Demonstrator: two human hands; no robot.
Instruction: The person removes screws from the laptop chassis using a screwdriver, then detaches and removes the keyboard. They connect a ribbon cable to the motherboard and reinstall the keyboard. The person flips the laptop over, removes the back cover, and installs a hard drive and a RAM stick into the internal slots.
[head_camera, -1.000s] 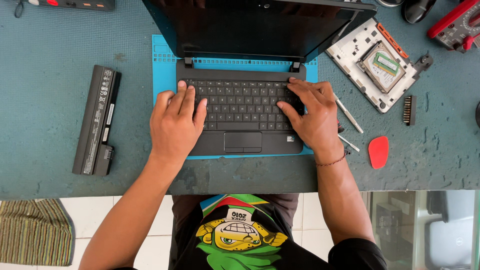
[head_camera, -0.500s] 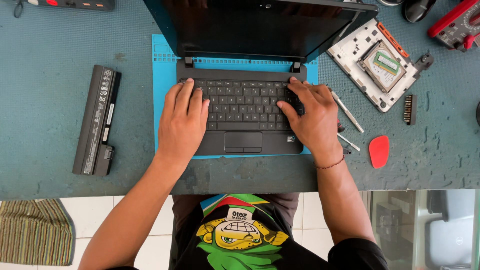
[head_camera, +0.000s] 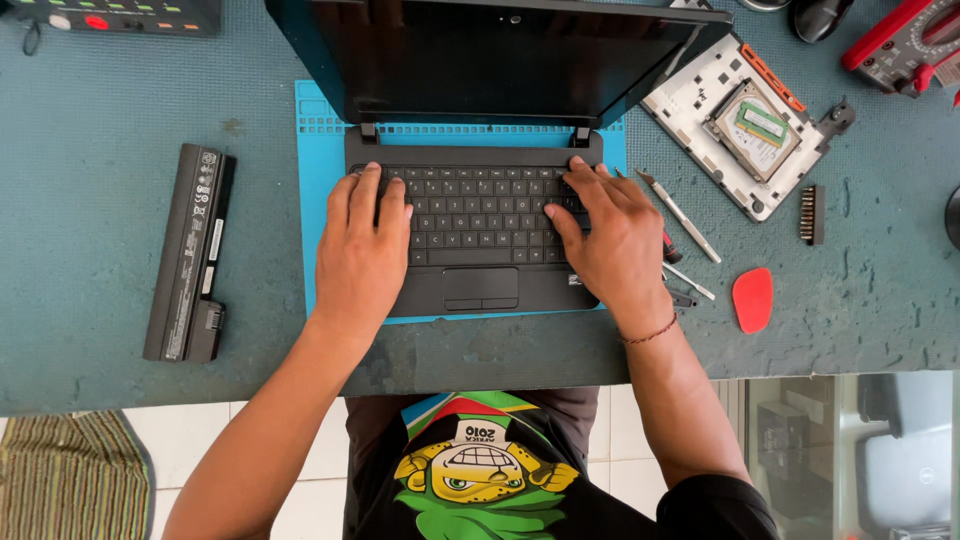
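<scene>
With both hands, left hand (head_camera: 362, 245) and right hand (head_camera: 612, 235), spread flat on the laptop (head_camera: 478, 225) atop the blue mat (head_camera: 318, 190), I risk popping keys by pressing hard.

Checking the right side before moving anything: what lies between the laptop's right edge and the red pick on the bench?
In the head view, between the laptop and the red pick lie slim hand tools, partly hidden under the right hand.

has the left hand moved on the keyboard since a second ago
Yes. The left hand has slid up the keyboard toward the hinge; its fingertips now reach the top key rows, where before they lay lower.
</scene>
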